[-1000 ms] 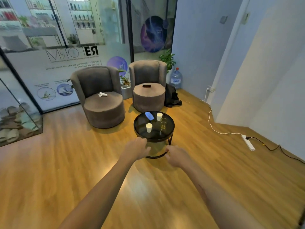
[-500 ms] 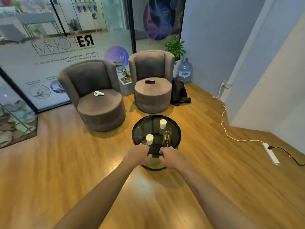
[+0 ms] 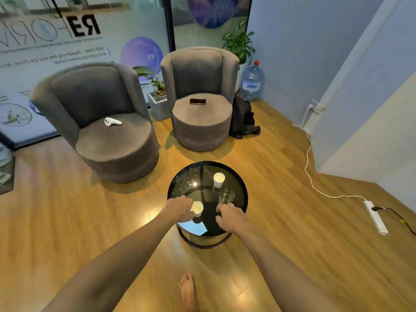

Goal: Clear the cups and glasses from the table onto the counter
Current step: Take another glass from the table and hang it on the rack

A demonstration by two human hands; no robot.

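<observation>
near cup (image 3: 197,207): white paper one, front-left of the round glass table (image 3: 240,188)
left hand (image 3: 180,209): fingers curled round it, touching its side
right hand (image 3: 228,216): loosely spread, holding nothing, just short of the clear glass (image 3: 226,197)
far cup (image 3: 218,179): behind the glass

Two grey armchairs (image 3: 117,122) on wooden floor (image 3: 67,221) before frosted glass wall (image 3: 67,41).

Table (image 3: 180,188): cups (image 3: 218,179), apparently glass (image 3: 226,197).
</observation>
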